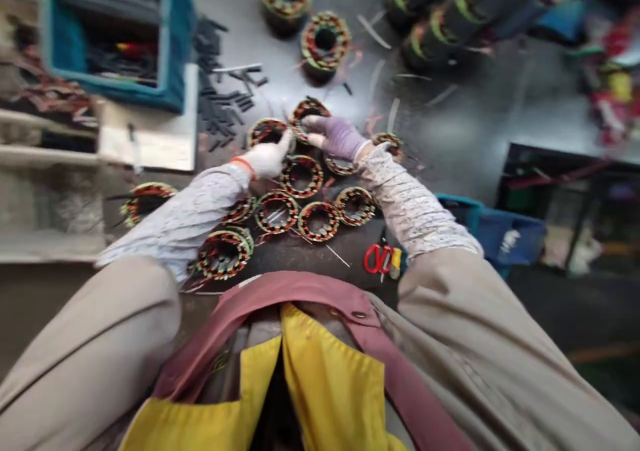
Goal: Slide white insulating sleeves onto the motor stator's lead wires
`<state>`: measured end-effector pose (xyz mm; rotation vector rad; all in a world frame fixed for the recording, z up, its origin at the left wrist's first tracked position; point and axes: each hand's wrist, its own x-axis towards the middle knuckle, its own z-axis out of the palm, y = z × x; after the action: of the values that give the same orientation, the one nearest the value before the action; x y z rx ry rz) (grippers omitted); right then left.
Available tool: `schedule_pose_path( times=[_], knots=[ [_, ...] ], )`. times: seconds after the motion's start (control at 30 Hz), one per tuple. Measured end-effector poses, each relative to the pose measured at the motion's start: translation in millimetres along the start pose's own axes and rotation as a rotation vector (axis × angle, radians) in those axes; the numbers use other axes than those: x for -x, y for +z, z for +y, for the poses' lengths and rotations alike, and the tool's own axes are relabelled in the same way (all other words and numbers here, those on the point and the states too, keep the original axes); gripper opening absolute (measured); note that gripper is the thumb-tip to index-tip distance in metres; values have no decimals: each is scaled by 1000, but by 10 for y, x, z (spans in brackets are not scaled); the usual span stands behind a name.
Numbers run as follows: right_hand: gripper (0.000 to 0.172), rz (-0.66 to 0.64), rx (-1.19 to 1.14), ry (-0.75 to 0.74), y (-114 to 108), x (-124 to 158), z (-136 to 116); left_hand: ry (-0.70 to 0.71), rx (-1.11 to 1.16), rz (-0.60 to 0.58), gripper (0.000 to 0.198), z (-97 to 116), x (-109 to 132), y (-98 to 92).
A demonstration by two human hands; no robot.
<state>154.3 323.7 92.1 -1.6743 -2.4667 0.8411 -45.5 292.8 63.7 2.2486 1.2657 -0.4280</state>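
Note:
Wound motor stators with red, green and copper windings lie in a tight group on the grey metal bench (pixel 400 104). My left hand (pixel 267 159), in a white glove, presses its fingertips against the rim of one stator (pixel 267 132), and I cannot tell if it grips. My right hand (pixel 336 138), in a purple glove, has its fingers on a tilted stator (pixel 309 113) just beyond. Another stator (pixel 301 176) sits right below the two hands. Both forearms wear patterned sleeves.
A blue crate (pixel 113 38) of dark parts stands at the far left, with short black sleeves (pixel 220 104) scattered nearby. Red-handled scissors (pixel 379 259) lie near my right arm. Taller wound stators (pixel 440 18) stand at the back, and a blue bin (pixel 500 234) sits to the right.

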Motion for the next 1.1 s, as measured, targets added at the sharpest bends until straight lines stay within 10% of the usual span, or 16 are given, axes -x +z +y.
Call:
schedule_pose_path(
  times=[0.2, 0.33, 0.53, 0.73, 0.93, 1.1],
  knots=[
    [31, 638, -97, 410, -403, 2357, 409, 159, -111, 207, 44, 214, 406, -569],
    [29, 566, 149, 932, -436, 3568, 932, 262, -25, 200, 49, 692, 797, -572],
    [4, 218, 199, 815, -397, 3188, 1765, 501, 136, 51, 53, 1534, 1101, 96],
    [51, 170, 125, 701, -651, 2953, 1937, 302, 434, 31, 49, 1792, 1453, 583],
    [36, 355, -337, 551, -793, 3350, 954, 343, 634, 357, 70, 2390, 1210, 571],
    [43, 139, -1002, 554, -166, 3194, 13, 349, 648, 98, 56, 2652, 1014, 552]
  ],
)
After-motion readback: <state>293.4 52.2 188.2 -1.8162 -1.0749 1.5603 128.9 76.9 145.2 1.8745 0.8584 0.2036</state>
